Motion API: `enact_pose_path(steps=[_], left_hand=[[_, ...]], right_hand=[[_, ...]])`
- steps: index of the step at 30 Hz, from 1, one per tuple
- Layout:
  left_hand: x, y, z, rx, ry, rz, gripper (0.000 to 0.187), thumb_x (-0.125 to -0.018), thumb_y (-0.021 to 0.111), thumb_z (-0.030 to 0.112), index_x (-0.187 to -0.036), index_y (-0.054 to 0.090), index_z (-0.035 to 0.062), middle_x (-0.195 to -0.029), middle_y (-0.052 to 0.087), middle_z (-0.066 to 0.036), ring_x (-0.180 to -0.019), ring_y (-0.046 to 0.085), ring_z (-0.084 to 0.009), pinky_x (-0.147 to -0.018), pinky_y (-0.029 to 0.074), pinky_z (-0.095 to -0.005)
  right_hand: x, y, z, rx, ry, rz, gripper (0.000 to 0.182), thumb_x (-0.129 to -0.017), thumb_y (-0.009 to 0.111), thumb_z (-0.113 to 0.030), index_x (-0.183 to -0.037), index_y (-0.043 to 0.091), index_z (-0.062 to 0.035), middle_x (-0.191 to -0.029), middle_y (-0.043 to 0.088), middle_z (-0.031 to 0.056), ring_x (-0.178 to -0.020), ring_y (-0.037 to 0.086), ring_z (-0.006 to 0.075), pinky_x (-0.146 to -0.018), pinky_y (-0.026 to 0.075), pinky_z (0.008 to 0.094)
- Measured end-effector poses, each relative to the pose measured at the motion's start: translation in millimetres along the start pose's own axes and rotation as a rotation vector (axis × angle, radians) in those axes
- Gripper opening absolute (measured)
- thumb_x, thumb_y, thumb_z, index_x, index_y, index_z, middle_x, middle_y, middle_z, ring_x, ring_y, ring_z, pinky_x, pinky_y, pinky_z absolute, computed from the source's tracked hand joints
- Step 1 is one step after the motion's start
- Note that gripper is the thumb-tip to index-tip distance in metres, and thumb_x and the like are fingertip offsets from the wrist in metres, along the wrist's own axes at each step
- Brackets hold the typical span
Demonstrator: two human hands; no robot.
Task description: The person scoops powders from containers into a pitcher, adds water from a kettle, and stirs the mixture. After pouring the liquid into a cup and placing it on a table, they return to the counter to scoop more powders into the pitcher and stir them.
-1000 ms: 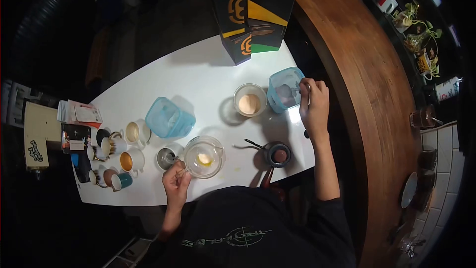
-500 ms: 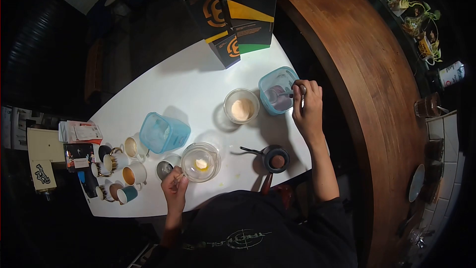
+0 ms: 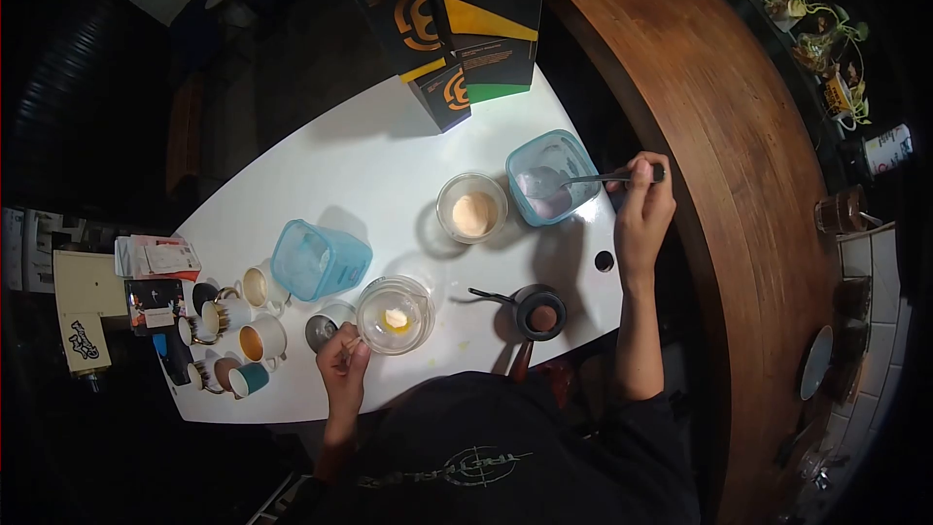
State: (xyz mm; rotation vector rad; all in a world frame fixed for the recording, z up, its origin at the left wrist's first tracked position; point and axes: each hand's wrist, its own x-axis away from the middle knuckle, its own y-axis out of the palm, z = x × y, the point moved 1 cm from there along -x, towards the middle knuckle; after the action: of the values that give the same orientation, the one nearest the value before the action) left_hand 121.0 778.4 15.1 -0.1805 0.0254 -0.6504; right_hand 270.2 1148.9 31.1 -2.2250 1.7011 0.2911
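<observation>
My left hand [image 3: 344, 362] is closed on the handle of a glass pitcher [image 3: 413, 335], which has a pale lump and some yellow liquid at its bottom. My right hand [image 3: 643, 219] grips the dark handle of a spoon [image 3: 595, 178]. The spoon's bowl end reaches down into a light blue plastic tub [image 3: 520, 157] with purplish contents. Left of that tub stands a clear cup [image 3: 444, 221] of pale tan powder. Nearer my body is a portafilter [image 3: 542, 329] with brown grounds, and a thin black handle sticks out beside it.
Several mugs [image 3: 260, 339] and a second blue tub [image 3: 326, 262] crowd the left of the white table [image 3: 292, 180]. A grey metal cup [image 3: 319, 332] touches the pitcher's side. Black boxes [image 3: 491, 19] stand at the far edge. A wooden counter [image 3: 680, 87] curves along the right.
My right hand has moved right and outward, drawing the spoon's handle to the right, so more of the spoon shows. My left hand and the pitcher have hardly moved.
</observation>
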Motion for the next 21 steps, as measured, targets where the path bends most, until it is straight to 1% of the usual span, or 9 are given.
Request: enact_pose_path(steps=[1, 7, 9, 12, 15, 18, 19, 20, 21], left_hand=[[0.5, 0.3, -0.1, 0.006, 0.005, 0.011, 0.026, -0.090, 0.061, 0.009, -0.072, 0.043, 0.0069, -0.072, 0.037, 0.003, -0.068, 0.033, -0.0066, -0.062, 0.025, -0.0234], [-0.3, 4.2, 2.6, 0.012, 0.010, 0.047, 0.027, -0.091, 0.061, 0.008, -0.071, 0.043, 0.0071, -0.072, 0.036, 0.004, -0.066, 0.032, -0.0050, -0.060, 0.024, -0.0224], [-1.6, 6.4, 3.0, 0.008, 0.007, 0.058, 0.027, -0.092, 0.060, 0.008, -0.071, 0.043, 0.0073, -0.072, 0.036, 0.004, -0.065, 0.031, -0.0043, -0.059, 0.024, -0.0218], [-6.1, 13.9, 6.1, 0.001, 0.013, 0.096, 0.028, -0.093, 0.061, 0.008, -0.071, 0.043, 0.0074, -0.070, 0.035, 0.006, -0.063, 0.029, -0.0021, -0.056, 0.022, -0.0209], [-10.6, 20.8, 10.9, -0.031, 0.021, 0.111, 0.030, -0.094, 0.061, 0.009, -0.070, 0.043, 0.0073, -0.065, 0.032, 0.008, -0.060, 0.026, -0.0003, -0.052, 0.020, -0.0208], [-15.6, 26.9, 16.8, -0.009, 0.026, 0.102, 0.032, -0.092, 0.062, 0.007, -0.068, 0.041, 0.0062, -0.064, 0.032, 0.007, -0.060, 0.026, -0.0018, -0.052, 0.020, -0.0217], [-17.3, 27.7, 17.8, -0.014, 0.020, 0.118, 0.032, -0.092, 0.062, 0.007, -0.068, 0.041, 0.0062, -0.064, 0.032, 0.007, -0.060, 0.026, -0.0018, -0.052, 0.020, -0.0217], [-19.2, 29.0, 19.4, -0.020, 0.071, 0.104, 0.033, -0.091, 0.063, 0.006, -0.067, 0.040, 0.0055, -0.063, 0.032, 0.005, -0.059, 0.026, -0.0032, -0.052, 0.020, -0.0228], [-20.4, 29.8, 20.3, -0.025, 0.124, 0.087, 0.035, -0.090, 0.064, 0.005, -0.066, 0.039, 0.0048, -0.062, 0.032, 0.004, -0.058, 0.026, -0.0045, -0.052, 0.021, -0.0239]], right_hand=[[-1.0, -1.6, 1.8, -0.057, -0.004, 0.015, 0.022, -0.104, 0.043, -0.016, -0.094, 0.053, 0.0007, -0.075, 0.058, 0.0057, -0.067, 0.057, 0.0088, -0.060, 0.045, 0.0236], [-1.9, -20.5, 3.5, -0.078, 0.008, 0.128, 0.023, -0.105, 0.042, -0.020, -0.096, 0.052, -0.0011, -0.077, 0.057, 0.0053, -0.068, 0.056, 0.0093, -0.065, 0.045, 0.0238], [-1.0, -24.9, -6.2, -0.129, 0.044, 0.145, 0.023, -0.105, 0.043, -0.022, -0.096, 0.051, -0.0027, -0.080, 0.056, 0.0054, -0.069, 0.056, 0.0097, -0.066, 0.045, 0.0235], [1.8, -27.6, -28.6, -0.180, 0.003, 0.134, 0.023, -0.105, 0.044, -0.023, -0.095, 0.051, -0.0035, -0.079, 0.056, 0.0056, -0.069, 0.056, 0.0100, -0.067, 0.045, 0.0233], [9.9, -27.8, -52.4, -0.229, 0.016, 0.082, 0.023, -0.105, 0.042, -0.023, -0.096, 0.050, -0.0038, -0.079, 0.055, 0.0059, -0.069, 0.053, 0.0098, -0.069, 0.043, 0.0237], [24.7, -19.4, -79.8, -0.301, 0.009, 0.001, 0.023, -0.105, 0.040, -0.022, -0.097, 0.049, -0.0029, -0.079, 0.054, 0.0073, -0.069, 0.051, 0.0101, -0.070, 0.041, 0.0243], [30.0, -15.5, -88.5, -0.339, -0.015, -0.048, 0.022, -0.105, 0.038, -0.021, -0.098, 0.048, -0.0022, -0.080, 0.053, 0.0081, -0.070, 0.051, 0.0111, -0.070, 0.041, 0.0246], [35.9, -12.2, -94.3, -0.375, -0.039, -0.093, 0.022, -0.105, 0.037, -0.020, -0.098, 0.047, -0.0016, -0.081, 0.052, 0.0089, -0.071, 0.051, 0.0120, -0.070, 0.042, 0.0249], [41.6, -9.6, -97.3, -0.364, -0.051, -0.125, 0.022, -0.104, 0.036, -0.018, -0.099, 0.046, 0.0003, -0.083, 0.050, 0.0110, -0.071, 0.052, 0.0140, -0.067, 0.045, 0.0263]])
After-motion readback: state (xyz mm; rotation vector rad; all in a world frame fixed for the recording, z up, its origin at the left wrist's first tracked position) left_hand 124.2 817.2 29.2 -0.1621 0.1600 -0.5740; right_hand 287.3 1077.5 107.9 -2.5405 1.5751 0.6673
